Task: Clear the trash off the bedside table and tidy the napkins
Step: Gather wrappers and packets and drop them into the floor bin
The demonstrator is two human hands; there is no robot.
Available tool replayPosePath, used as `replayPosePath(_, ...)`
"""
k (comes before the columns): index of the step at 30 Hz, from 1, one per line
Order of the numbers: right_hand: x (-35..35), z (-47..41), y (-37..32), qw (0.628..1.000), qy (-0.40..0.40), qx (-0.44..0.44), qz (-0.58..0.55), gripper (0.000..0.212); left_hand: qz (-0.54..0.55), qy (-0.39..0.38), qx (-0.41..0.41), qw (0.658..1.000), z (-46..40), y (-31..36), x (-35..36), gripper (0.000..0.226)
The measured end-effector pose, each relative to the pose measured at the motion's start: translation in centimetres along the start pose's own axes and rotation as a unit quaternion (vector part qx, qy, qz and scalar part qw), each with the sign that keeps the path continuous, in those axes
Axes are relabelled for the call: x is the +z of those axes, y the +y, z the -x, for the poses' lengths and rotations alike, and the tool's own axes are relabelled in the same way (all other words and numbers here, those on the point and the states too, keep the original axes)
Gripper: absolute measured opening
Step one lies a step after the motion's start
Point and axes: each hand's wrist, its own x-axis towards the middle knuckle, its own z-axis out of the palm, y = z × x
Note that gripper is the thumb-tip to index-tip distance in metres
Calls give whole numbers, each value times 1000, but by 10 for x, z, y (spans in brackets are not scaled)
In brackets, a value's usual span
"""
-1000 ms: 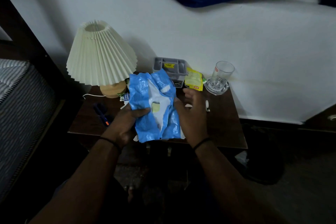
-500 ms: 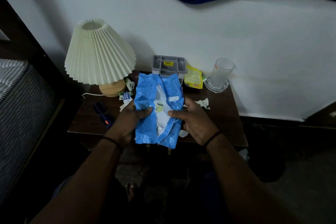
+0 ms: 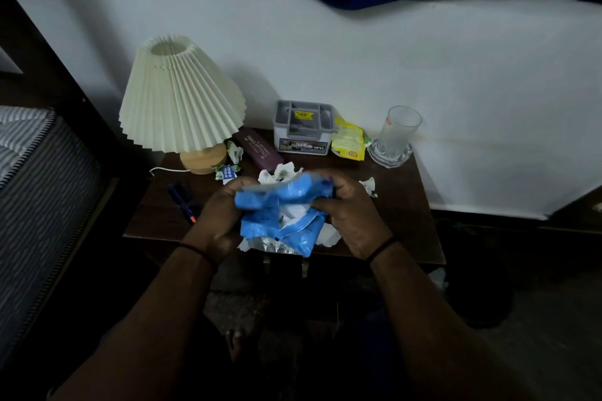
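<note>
Nearest: left hand (image 3: 219, 218) and right hand (image 3: 350, 208), both with fingers curled round a crumpled blue plastic packet (image 3: 279, 215), held over the near edge of the worktop (image 3: 404, 221); white napkin paper shows through its torn middle. Each wrist carries a thin dark band.

Under the packet: loose white napkins (image 3: 327, 234) and a scrap of silvery wrapper at the worktop's near edge.

Mid worktop: crumpled paper scrap (image 3: 369, 186), right of the hands; dark pen with orange tip (image 3: 182, 200), left; small blue-and-white wrapper (image 3: 228, 171), near the lamp base.

Far row, left to right: pleated cream lamp (image 3: 180, 98) on a wooden base; dark maroon case (image 3: 259, 148); grey compartment box (image 3: 304, 127); yellow sachet (image 3: 348, 142); clear glass (image 3: 395, 135), tilted, standing in a glass dish.

Far left: striped mattress (image 3: 35, 166).
</note>
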Motion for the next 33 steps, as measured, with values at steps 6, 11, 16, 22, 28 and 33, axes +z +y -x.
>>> replayPosePath(6,7,3,-3,991,50,-95,81,43,74,-56,-47,995,0,3,-6,47)
replayPosePath(11,2,2,-2,980,87,-117,135,50,118,-91,-102,984,-1,11,-10,45)
replayPosePath(16,9,4,0,982,58,-122,136,46,3,-99,-114,989,-4,-10,0,37)
replayPosePath(22,13,5,-3,997,18,-33,68,53,-23,27,-60,998,-12,-9,-9,67)
replayPosePath(28,6,3,-2,986,22,154,-65,23,-22,88,34,995,-15,-12,-4,50)
replayPosePath(33,13,2,5,988,27,152,29,43,-47,54,67,995,-15,-14,-3,36)
